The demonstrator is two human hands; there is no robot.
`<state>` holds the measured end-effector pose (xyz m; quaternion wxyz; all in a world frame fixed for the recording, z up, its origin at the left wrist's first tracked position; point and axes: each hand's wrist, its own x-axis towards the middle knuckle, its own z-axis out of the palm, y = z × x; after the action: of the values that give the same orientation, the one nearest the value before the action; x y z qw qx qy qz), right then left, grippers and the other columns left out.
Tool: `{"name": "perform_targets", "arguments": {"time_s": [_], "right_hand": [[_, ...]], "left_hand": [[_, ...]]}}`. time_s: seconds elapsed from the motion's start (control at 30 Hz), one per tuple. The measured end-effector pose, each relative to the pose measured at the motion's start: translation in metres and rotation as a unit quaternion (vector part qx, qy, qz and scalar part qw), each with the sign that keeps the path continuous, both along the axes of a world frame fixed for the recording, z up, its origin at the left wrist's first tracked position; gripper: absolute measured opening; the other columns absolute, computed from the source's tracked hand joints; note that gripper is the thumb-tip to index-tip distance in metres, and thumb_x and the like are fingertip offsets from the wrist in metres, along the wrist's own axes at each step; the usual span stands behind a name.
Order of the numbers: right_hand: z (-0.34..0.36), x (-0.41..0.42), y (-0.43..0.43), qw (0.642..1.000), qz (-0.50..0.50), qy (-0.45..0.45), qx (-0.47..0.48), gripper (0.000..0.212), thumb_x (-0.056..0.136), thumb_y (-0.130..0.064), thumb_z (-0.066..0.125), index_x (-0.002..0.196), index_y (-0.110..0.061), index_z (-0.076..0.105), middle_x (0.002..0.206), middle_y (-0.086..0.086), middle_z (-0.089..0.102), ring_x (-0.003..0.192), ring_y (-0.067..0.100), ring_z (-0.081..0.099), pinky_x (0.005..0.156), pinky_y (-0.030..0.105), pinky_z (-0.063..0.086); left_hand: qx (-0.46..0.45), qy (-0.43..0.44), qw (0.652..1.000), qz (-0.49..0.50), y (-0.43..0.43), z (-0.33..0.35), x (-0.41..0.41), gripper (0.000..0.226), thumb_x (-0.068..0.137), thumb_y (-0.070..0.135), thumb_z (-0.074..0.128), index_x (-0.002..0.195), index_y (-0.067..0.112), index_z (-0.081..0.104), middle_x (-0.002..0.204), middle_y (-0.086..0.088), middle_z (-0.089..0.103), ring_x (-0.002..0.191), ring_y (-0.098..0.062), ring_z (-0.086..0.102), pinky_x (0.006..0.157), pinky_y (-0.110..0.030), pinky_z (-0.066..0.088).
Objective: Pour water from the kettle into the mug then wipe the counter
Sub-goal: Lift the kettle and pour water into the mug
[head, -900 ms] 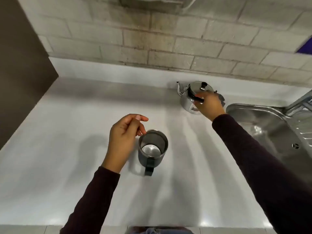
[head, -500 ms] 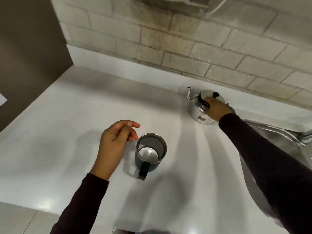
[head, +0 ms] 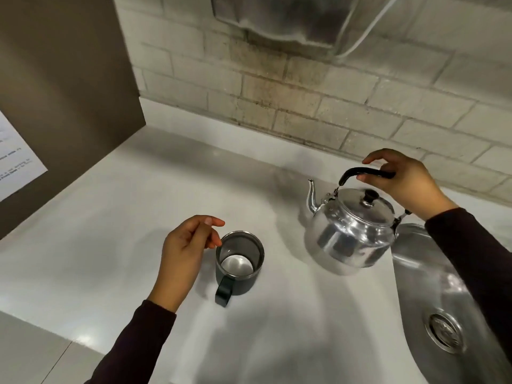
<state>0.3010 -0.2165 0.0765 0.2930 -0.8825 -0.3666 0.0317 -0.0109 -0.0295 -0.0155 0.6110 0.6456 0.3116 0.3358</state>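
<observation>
Kettle [head: 349, 231]: polished metal, curved spout pointing left, black lid knob, black handle; no legible marking on its body. Right hand [head: 407, 184] has fingers closed around the handle, kettle blurred over the white surface [head: 110, 231] beside the sink [head: 443, 300]. Mug [head: 239, 263]: dark, steel-lined, upright left of the kettle, well apart. Left hand [head: 185, 253] rests just beside its rim, fingers loosely curled, gripping nothing. Paper sheet [head: 13, 159] at left carries unreadable print.

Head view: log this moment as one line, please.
phase: pre-pour | right hand: gripping kettle handle | left hand: beside mug, open | mug: empty, upright
</observation>
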Motion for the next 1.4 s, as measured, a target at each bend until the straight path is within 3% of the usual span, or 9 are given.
{"name": "perform_targets", "arguments": {"time_s": [0.07,0.17,0.2,0.3,0.4,0.53,0.8,0.97,1.4], "right_hand": [[0.023,-0.025,-0.008,0.999,0.042,0.011,0.022,0.024,0.064,-0.054,0.072,0.082,-0.041,0.064,0.057,-0.015,0.064,0.049,0.001,0.053,0.051,0.008,0.043],[0.045,-0.057,-0.013,0.994,0.1,0.022,0.033,0.025,0.059,-0.053,0.072,0.082,-0.041,0.069,0.076,-0.004,0.074,0.071,0.016,0.069,0.072,0.029,0.057],[0.052,-0.066,-0.014,0.992,0.118,0.018,0.029,0.025,0.059,-0.053,0.071,0.082,-0.042,0.07,0.08,-0.006,0.074,0.073,0.014,0.07,0.075,0.032,0.058],[0.07,-0.09,-0.013,0.982,0.186,-0.038,-0.018,0.031,0.064,-0.058,0.063,0.088,-0.042,0.072,0.083,-0.016,0.074,0.075,0.003,0.069,0.073,0.033,0.057],[0.08,-0.108,-0.005,0.96,0.241,-0.109,-0.089,0.039,0.07,-0.056,0.06,0.097,-0.031,0.074,0.091,-0.013,0.074,0.08,0.006,0.067,0.072,0.039,0.058],[0.082,-0.123,0.008,0.924,0.291,-0.178,-0.175,0.028,0.078,-0.047,0.062,0.1,-0.033,0.071,0.097,-0.012,0.072,0.083,0.011,0.067,0.071,0.038,0.056],[0.084,-0.137,0.034,0.863,0.366,-0.252,-0.239,0.019,0.085,-0.048,0.058,0.097,-0.035,0.063,0.092,-0.014,0.068,0.079,0.01,0.063,0.067,0.035,0.055],[0.086,-0.141,0.041,0.857,0.373,-0.26,-0.242,0.019,0.085,-0.048,0.058,0.093,-0.032,0.064,0.089,-0.014,0.069,0.076,0.01,0.062,0.062,0.03,0.052],[0.084,-0.14,0.045,0.854,0.361,-0.247,-0.281,0.022,0.084,-0.045,0.06,0.086,-0.023,0.062,0.08,-0.007,0.068,0.068,0.016,0.062,0.058,0.037,0.053]], "left_hand": [[0.005,-0.004,1.0,0.005,-0.006,0.001,0.0,0.034,0.094,0.012,0.045,0.076,0.026,0.069,0.055,0.006,0.062,0.055,-0.001,0.054,0.06,-0.006,0.044],[0.008,-0.014,1.0,0.002,-0.012,0.003,-0.002,0.035,0.094,0.011,0.045,0.075,0.027,0.07,0.056,0.006,0.063,0.055,-0.001,0.055,0.06,-0.007,0.045],[0.009,-0.017,1.0,0.001,-0.015,0.003,-0.003,0.036,0.094,0.011,0.045,0.074,0.028,0.07,0.056,0.005,0.063,0.055,-0.002,0.055,0.06,-0.007,0.045],[0.009,-0.023,1.0,0.001,-0.021,0.004,-0.004,0.039,0.094,0.011,0.045,0.072,0.03,0.07,0.057,0.004,0.063,0.055,-0.001,0.057,0.06,-0.007,0.046],[0.002,-0.027,1.0,0.002,-0.024,0.005,-0.006,0.041,0.094,0.009,0.046,0.07,0.031,0.071,0.056,0.004,0.063,0.055,-0.001,0.057,0.059,-0.007,0.046],[0.002,-0.022,1.0,0.008,-0.026,0.004,-0.011,0.039,0.093,0.008,0.045,0.071,0.028,0.07,0.054,0.005,0.062,0.053,0.0,0.055,0.059,-0.007,0.044],[0.007,-0.021,1.0,0.013,-0.024,-0.001,-0.021,0.041,0.094,0.009,0.045,0.071,0.033,0.071,0.054,0.005,0.063,0.054,-0.001,0.054,0.059,-0.008,0.044],[0.01,-0.015,1.0,0.013,-0.02,-0.003,-0.024,0.041,0.094,0.009,0.044,0.073,0.033,0.071,0.056,0.005,0.064,0.055,-0.001,0.054,0.059,-0.008,0.044],[0.009,-0.017,1.0,0.012,-0.01,-0.005,-0.026,0.036,0.095,0.013,0.046,0.076,0.03,0.071,0.06,0.002,0.065,0.057,-0.004,0.055,0.061,-0.01,0.046]]}}
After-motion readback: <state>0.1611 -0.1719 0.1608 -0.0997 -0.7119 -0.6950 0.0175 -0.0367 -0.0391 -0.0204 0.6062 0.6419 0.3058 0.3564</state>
